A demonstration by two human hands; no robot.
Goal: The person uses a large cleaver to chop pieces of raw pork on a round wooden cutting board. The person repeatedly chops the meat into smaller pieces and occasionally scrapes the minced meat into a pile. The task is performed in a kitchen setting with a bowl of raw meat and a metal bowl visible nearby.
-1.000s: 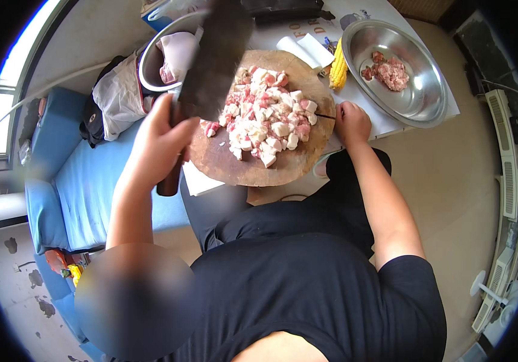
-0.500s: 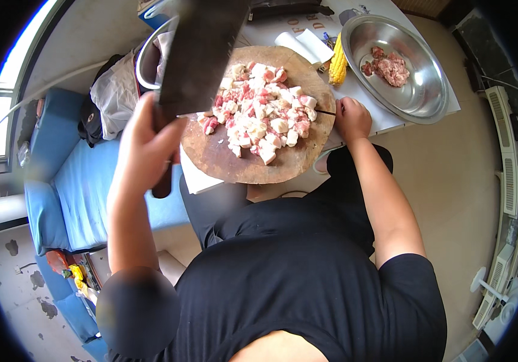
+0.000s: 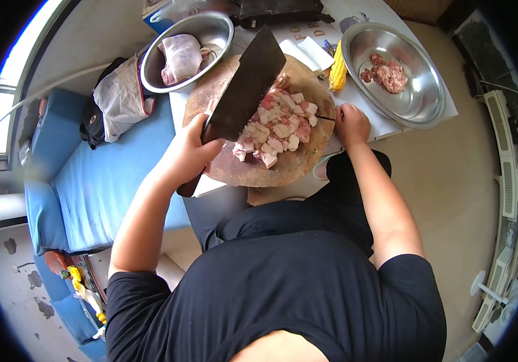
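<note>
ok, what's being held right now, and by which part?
Left hand holds the cleaver by its handle. Right hand is curled beside the chopping board; anything inside it can't be told.

Chopped meat [image 3: 278, 128] partly behind cleaver [image 3: 248, 87], shirt [image 3: 283, 277] cut off below

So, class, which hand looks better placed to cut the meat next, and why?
Probably the left hand: it grips the cleaver, close to the meat pieces, whereas the right hand curls beside the chopping block, no tool visible.
</note>
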